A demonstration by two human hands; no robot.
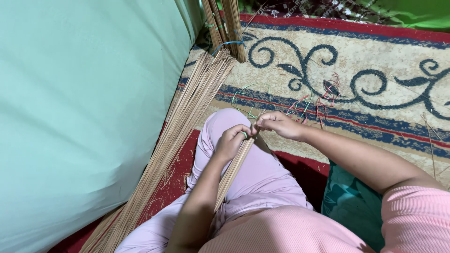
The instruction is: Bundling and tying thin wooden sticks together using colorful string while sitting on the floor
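Note:
A thin bundle of tan sticks (233, 169) lies along my raised knee in pale pink trousers. My left hand (230, 141) is closed around the bundle near its upper end, with a green rubber band (244, 135) showing at the fingers. My right hand (280, 124) pinches the bundle's top end, fingertips touching those of the left hand. Loose green and red rubber bands (307, 104) lie on the carpet just beyond my hands.
A long pile of loose tan sticks (176, 136) lies on the floor at my left, against a pale green cushion (79, 107). More bundled sticks tied with blue string (225, 28) stand at the top. A patterned carpet (375, 65) spreads ahead and right.

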